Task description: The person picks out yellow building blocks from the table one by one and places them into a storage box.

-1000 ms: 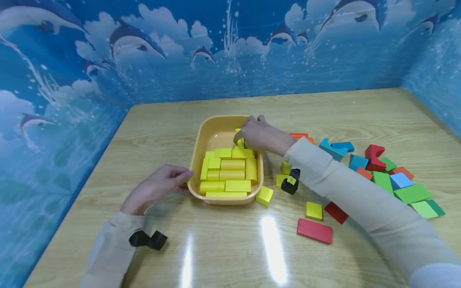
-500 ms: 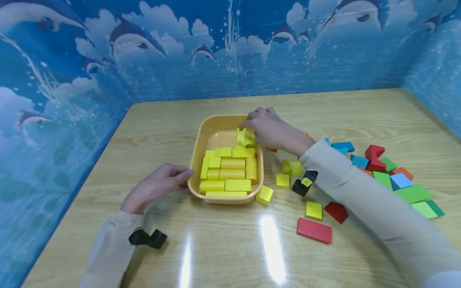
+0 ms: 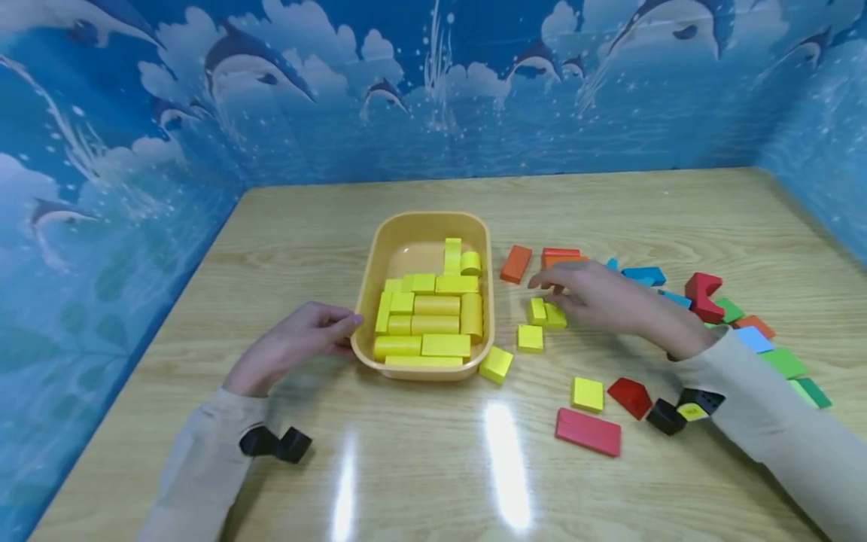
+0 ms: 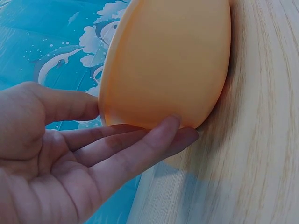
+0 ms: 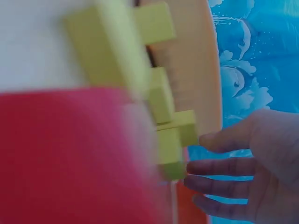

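A tan plastic tub [image 3: 406, 226] holds several yellow blocks [image 3: 436, 305] of bar, cylinder and small arched shapes, packed toward its near end. At its left side my left hand [image 3: 298, 346] holds the tub, thumb at the rim and fingers along the outer wall, as the left wrist view shows. My right hand [image 3: 603, 297] hovers over the table right of the tub, fingers spread and holding nothing. Just below its fingertips lie a small yellow block [image 3: 537, 311] and a second yellow block [image 3: 555, 317], close together. In the right wrist view, yellow blocks [image 5: 170, 149] appear beside the fingertips.
More yellow blocks [image 3: 530, 339] lie near the tub's right side. A long red block [image 3: 588, 431] and a red pentagonal block [image 3: 630, 397] lie nearer me. Orange blocks [image 3: 517, 263] sit behind, and a mixed-colour pile [image 3: 752, 339] is at the right. A blue dolphin-print backdrop [image 3: 433, 113] surrounds the table.
My right hand has left the tub's far right corner and moved right and nearer me, over the loose yellow blocks. Yellow pieces stand in that corner. My left hand stays at the tub.
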Motion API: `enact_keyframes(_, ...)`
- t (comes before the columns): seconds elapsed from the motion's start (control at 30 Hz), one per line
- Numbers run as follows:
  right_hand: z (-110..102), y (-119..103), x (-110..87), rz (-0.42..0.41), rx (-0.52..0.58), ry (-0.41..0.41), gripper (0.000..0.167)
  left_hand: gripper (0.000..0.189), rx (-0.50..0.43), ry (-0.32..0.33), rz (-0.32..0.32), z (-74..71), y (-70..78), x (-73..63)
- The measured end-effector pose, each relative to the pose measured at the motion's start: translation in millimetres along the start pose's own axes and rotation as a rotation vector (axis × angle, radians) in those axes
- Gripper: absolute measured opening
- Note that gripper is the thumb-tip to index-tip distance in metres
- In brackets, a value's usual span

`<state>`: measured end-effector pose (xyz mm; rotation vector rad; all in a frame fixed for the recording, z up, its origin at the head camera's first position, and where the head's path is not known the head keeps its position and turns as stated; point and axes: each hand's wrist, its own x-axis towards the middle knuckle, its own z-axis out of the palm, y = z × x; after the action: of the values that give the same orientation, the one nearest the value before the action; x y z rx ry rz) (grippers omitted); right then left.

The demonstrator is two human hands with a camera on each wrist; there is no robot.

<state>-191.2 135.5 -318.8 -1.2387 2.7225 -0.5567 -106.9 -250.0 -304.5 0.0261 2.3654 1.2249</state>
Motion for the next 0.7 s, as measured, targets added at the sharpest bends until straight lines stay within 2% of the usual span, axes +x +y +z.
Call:
enact_keyframes(0.13, 12.2, 5.2, -22.9, 0.037, -0.024, 0.013, 0.033, 0.042, -0.003, -0.003, 0.019, 0.0, -0.1, 0.5)
enact_keyframes(0.23, 15.8, 6.4, -30.7, 0.056, -0.056, 0.012, 0.038, 0.042, 0.009, 0.004, 0.022, -0.2, -0.3, 1.0)
enact_keyframes(0.5, 21.2, 4.1, -29.4, 0.050, -0.062, 0.013, 0.047, 0.042, 0.005, -0.001, 0.019, 0.2, -3.0, 1.1)
enact_keyframes(0.7, 3.4, 3.7, -19.7, 0.039, -0.081, 0.058, 0.043, 0.042, 0.000, -0.006, 0.044, 0.5, -0.7, 0.7)
